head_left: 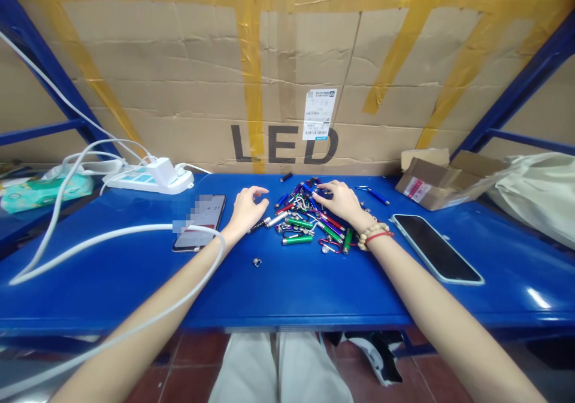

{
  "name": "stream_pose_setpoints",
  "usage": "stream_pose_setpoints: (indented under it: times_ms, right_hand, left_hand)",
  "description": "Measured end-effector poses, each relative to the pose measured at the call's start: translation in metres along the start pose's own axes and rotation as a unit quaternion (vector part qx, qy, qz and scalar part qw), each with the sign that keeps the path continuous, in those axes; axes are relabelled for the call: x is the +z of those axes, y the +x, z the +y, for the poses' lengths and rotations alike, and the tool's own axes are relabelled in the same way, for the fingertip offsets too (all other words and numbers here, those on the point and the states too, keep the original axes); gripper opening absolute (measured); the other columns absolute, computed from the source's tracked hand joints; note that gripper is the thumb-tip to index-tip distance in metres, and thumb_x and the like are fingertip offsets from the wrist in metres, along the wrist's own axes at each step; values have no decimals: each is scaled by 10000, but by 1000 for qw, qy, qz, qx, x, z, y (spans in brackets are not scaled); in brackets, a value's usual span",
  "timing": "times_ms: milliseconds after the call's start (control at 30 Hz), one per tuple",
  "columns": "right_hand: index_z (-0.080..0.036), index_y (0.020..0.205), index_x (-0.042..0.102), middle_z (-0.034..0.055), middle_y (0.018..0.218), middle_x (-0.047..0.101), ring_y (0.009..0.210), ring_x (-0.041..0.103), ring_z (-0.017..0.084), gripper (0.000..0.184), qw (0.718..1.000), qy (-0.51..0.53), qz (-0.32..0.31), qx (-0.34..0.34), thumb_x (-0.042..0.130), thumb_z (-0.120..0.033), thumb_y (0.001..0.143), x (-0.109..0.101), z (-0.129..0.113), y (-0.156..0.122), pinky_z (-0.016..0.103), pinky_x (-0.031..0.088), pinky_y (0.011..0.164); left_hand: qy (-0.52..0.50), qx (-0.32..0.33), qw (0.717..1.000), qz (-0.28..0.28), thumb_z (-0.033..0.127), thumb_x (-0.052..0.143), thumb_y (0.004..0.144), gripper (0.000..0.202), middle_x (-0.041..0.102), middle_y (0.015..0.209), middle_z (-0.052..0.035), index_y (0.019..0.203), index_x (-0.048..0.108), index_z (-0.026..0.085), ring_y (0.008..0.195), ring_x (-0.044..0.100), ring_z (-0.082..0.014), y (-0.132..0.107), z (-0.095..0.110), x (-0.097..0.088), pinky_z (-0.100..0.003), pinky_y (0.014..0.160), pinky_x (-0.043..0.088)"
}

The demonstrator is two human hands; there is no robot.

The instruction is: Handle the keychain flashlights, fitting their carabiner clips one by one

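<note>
A pile of small metal keychain flashlights point(297, 241) in green, blue, red, purple, silver and black lies on the blue table point(224, 295), mixed with carabiner clips. Over the pile's far right side, my right hand point(344, 202) is closed, with thumb and fingertips at the end of a blue keychain flashlight point(308, 188). Left of the pile hovers my left hand point(247, 206), fingers bent and apart with nothing between them. Beneath it, a black flashlight point(259, 225) lies at the pile's edge. Nearer to me rests a small silver metal piece point(257, 262).
A lit phone point(211, 217) lies left, crossed by a white cable point(135, 230). Behind it sits a power strip point(179, 182). On the right are a dark-screened phone point(438, 250), an opened small carton point(431, 181) and a separate blue flashlight point(378, 196). A large cardboard box point(179, 91) stands behind.
</note>
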State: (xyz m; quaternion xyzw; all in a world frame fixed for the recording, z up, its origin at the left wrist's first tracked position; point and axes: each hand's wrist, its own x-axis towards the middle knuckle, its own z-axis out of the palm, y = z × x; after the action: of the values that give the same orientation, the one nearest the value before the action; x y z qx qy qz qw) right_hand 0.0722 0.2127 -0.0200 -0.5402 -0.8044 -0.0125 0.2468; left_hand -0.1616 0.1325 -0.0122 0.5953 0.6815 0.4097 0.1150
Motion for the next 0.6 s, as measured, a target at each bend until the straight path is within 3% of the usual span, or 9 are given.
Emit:
stream_pose_setpoints:
  times_ms: [233,400,533,600]
  right_hand:
    - [-198,712,710,64,1028,657,1009,562,244,168,1000,-13,-1,6,632,-342,747,-5,-1,1,379,446,845]
    - [-195,770,711,75,900,706,859,636,237,233,996,37,51,61,596,-397,750,-16,0,3,333,483,722]
    - [-153,804,705,85,776,714,746,660,211,280,975,167,130,74,603,-408,746,-23,-10,4,321,500,713]
    - [-130,811,700,87,752,711,722,661,201,288,958,246,136,57,621,-397,736,-26,-20,3,322,511,719]
  left_hand:
    - [-23,20,1000,0,146,546,704,260,635,950,-65,929,672,177,874,579,-188,-1,3,-1,-336,865,448]
    - [-42,33,999,-6,141,530,708,242,646,936,-56,904,667,175,836,589,-172,-1,3,-1,-317,830,461]
    - [-58,54,996,-28,143,525,726,218,662,886,-41,897,656,173,798,601,-149,-3,7,1,-289,802,465]
    - [-65,75,994,-37,175,552,732,225,656,894,-43,938,643,176,800,601,-151,-7,11,1,-285,781,466]
